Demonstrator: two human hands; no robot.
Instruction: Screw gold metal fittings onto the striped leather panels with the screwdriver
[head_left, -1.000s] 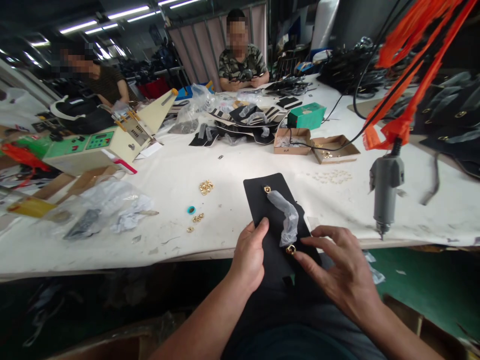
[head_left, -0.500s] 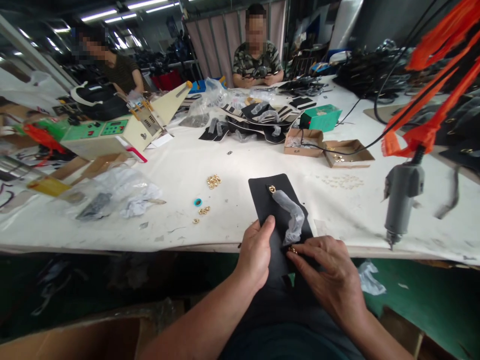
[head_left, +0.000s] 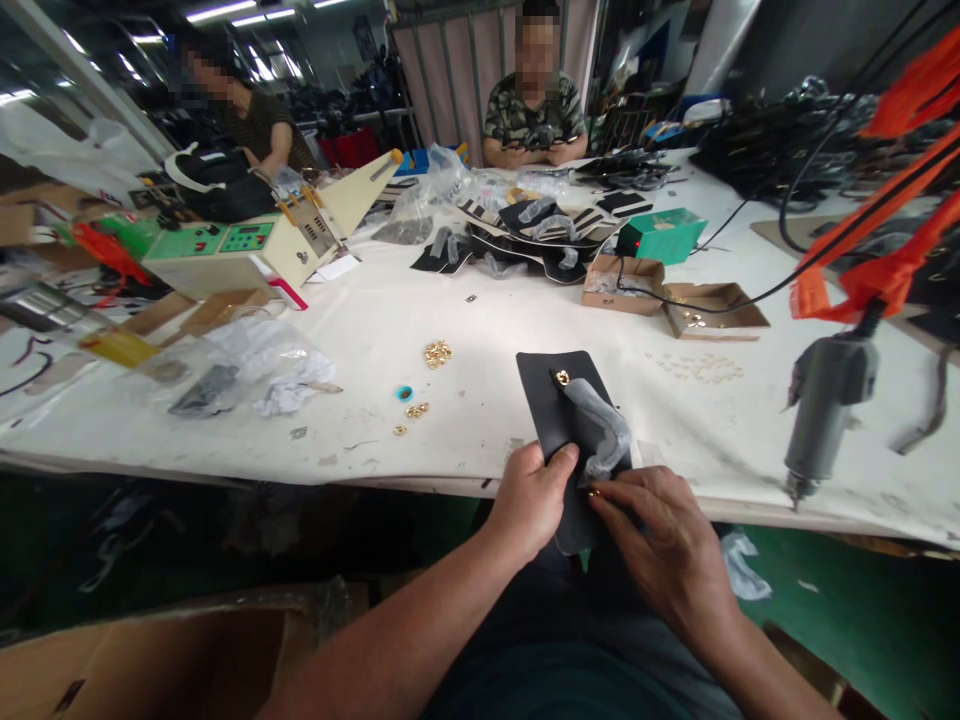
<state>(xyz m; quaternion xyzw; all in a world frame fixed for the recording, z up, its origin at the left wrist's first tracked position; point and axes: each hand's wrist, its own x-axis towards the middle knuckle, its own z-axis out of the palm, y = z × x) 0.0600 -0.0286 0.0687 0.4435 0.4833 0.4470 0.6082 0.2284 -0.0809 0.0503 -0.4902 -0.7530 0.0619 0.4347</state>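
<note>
My left hand (head_left: pixel 534 500) grips the left edge of a flat black panel (head_left: pixel 544 400), thumb on top. A handle strap wrapped in clear plastic (head_left: pixel 604 425) lies along the panel, with a gold ring fitting (head_left: pixel 562 378) at its far end. At the near end, my right hand (head_left: pixel 664 540) pinches a small gold fitting (head_left: pixel 594 492) between thumb and fingers, against the panel. The fingers partly hide that fitting. On the table to the left lie a pile of gold rings (head_left: pixel 438 353), a few more rings (head_left: pixel 417 410) and a small blue cap (head_left: pixel 405 393).
A grey power screwdriver (head_left: pixel 832 400) hangs at the right from an orange strap. Small cardboard boxes (head_left: pixel 716 312) with fittings, a green box (head_left: pixel 664 236) and a stack of black panels (head_left: pixel 525 235) stand farther back. A beige machine (head_left: pixel 225 260) is at the left. Two people are across the table.
The view has shifted slightly, so the table things appear a little to the right. Both hands still hold the panel, and my right fingers stay at the gold fitting at its near end.
</note>
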